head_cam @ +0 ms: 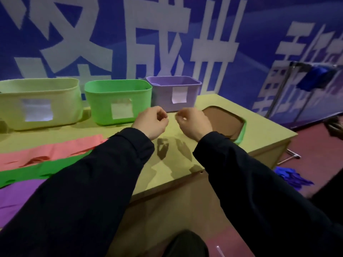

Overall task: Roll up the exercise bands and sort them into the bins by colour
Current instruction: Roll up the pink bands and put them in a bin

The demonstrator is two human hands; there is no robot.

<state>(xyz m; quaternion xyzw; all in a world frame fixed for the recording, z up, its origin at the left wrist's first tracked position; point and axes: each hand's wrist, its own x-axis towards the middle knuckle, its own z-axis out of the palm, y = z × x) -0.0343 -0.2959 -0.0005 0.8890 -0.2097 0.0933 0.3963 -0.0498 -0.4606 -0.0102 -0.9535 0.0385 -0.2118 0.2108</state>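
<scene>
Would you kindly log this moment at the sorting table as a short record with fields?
bins: pale yellow bin, green bin and purple bin in a row at the far edge of the table, each with a white label
bands: pink band, green band and purple band lying flat and unrolled on the table's left part
left hand: raised above the table, fingers curled, nothing visibly held
right hand: the same, close beside the left
other: brown tray with a green rim right of the hands
progress: no band rolled yet
</scene>
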